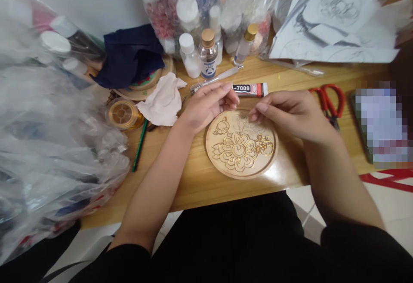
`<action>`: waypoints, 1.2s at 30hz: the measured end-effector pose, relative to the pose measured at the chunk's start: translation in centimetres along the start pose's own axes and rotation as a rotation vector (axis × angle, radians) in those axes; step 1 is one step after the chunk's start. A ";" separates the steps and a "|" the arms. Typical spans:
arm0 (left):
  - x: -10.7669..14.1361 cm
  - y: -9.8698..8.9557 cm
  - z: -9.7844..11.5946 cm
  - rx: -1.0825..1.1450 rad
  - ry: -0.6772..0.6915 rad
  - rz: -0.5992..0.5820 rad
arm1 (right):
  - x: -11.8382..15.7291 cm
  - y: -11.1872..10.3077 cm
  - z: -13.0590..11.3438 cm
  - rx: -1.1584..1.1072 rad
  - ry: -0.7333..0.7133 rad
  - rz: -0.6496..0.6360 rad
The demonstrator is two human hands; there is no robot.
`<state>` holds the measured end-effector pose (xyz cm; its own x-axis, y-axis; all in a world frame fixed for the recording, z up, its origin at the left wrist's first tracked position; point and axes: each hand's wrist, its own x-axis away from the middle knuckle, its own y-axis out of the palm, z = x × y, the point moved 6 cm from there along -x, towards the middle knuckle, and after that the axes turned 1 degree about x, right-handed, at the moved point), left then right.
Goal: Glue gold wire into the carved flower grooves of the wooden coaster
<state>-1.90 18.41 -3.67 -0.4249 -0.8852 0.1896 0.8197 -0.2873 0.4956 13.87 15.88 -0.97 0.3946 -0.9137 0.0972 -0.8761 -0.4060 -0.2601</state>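
Both hands, left hand (206, 104) and right hand (288, 113), pinch something too fine to identify above our wooden disc (241, 144); lower flower gold-outlined; upper part bare.

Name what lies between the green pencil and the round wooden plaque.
Head view: the person's left forearm crosses the table between the green pencil and the round wooden plaque.

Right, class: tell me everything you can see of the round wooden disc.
The disc is a pale round wooden plaque with a raised rim, lying flat on the table near its front edge. Gold outlines trace a flower pattern over most of its face; the top looks unfinished. The left hand and right hand hover over its upper edge, fingertips pinched; whether they touch it is unclear.
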 end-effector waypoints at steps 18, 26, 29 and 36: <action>0.1 0.1 -0.1 0.029 0.000 -0.020 | 0.1 -0.2 -0.2 0.031 -0.021 0.089; 0.0 0.0 0.1 -0.027 0.006 0.012 | 0.1 -0.4 -0.2 0.040 -0.001 0.100; 0.0 0.0 0.0 -0.015 -0.006 0.009 | 0.1 -0.8 -0.3 0.076 -0.002 0.124; 0.1 0.2 0.0 0.001 -0.006 -0.005 | 0.1 -1.0 -0.3 0.154 -0.014 0.129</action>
<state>-1.82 18.29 -3.56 -0.4312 -0.8816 0.1919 0.8172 -0.2915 0.4972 14.73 16.16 -0.36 0.2861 -0.9574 0.0403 -0.8673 -0.2766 -0.4139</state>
